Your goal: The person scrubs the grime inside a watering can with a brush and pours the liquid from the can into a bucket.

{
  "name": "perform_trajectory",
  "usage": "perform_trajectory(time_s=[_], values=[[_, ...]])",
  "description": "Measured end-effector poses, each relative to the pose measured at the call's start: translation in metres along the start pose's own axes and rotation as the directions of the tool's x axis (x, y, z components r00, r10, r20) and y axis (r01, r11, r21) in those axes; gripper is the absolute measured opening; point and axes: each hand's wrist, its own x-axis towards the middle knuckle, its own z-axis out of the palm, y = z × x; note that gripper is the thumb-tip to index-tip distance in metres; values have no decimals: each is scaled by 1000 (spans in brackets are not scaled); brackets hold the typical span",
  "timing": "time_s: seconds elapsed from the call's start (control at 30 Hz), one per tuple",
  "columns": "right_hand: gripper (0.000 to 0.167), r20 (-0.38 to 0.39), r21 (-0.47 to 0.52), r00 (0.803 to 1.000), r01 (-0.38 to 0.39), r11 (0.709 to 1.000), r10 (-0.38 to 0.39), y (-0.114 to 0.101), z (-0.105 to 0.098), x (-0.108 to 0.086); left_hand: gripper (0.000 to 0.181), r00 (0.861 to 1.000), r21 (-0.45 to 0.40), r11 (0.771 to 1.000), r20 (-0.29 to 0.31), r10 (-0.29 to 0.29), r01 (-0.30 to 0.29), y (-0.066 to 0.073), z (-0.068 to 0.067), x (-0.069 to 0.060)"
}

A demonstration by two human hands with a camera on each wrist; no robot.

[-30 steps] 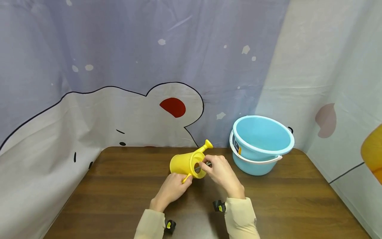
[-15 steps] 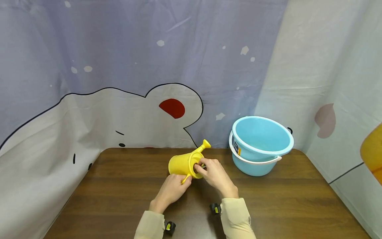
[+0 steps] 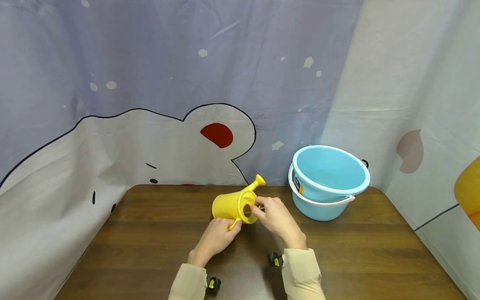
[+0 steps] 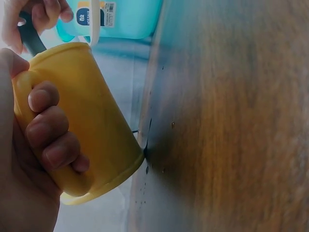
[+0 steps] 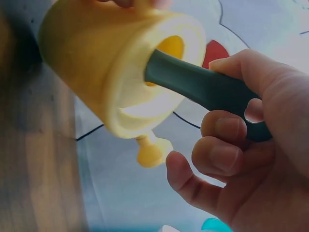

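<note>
A yellow watering can point(image 3: 226, 205) is tipped on its side, its opening facing right and its spout point(image 3: 252, 188) pointing up and back. My left hand point(image 3: 215, 236) grips the can's handle, fingers curled round it in the left wrist view point(image 4: 53, 128). In my right hand point(image 3: 277, 218) is a tool with a dark green handle point(image 5: 203, 87), pinched between thumb and fingers. The tool's far end goes into the can's opening and is hidden there, so its kind cannot be told. In the left wrist view, the can's bottom edge is close to the tabletop.
A light blue bucket point(image 3: 322, 206) with a white carrying handle point(image 3: 322, 203) stands at the back right of the wooden table point(image 3: 142, 241). Small drop-like spots point(image 4: 173, 124) dot the tabletop. A patterned curtain point(image 3: 150, 62) hangs behind the table.
My right hand moved left, deeper toward the can's opening, then drew back to the right with the tool. The left hand keeps its grip on the can, which has barely shifted.
</note>
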Motion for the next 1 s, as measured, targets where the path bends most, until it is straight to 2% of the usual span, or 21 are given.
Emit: perform_trajectory(time_s=[0.4, 0.8, 1.0], values=[[13, -33, -2, 999, 23, 1000, -23, -4, -15, -3, 45, 1000, 16, 1000, 11, -5, 5, 0, 1, 1], [12, -32, -2, 998, 52, 999, -52, 1, 16, 4, 45, 1000, 10, 1000, 11, -19, 18, 1, 1, 1], [13, -31, 12, 999, 44, 999, -43, 4, 22, 4, 45, 1000, 9, 1000, 2, -15, 15, 0, 2, 1]])
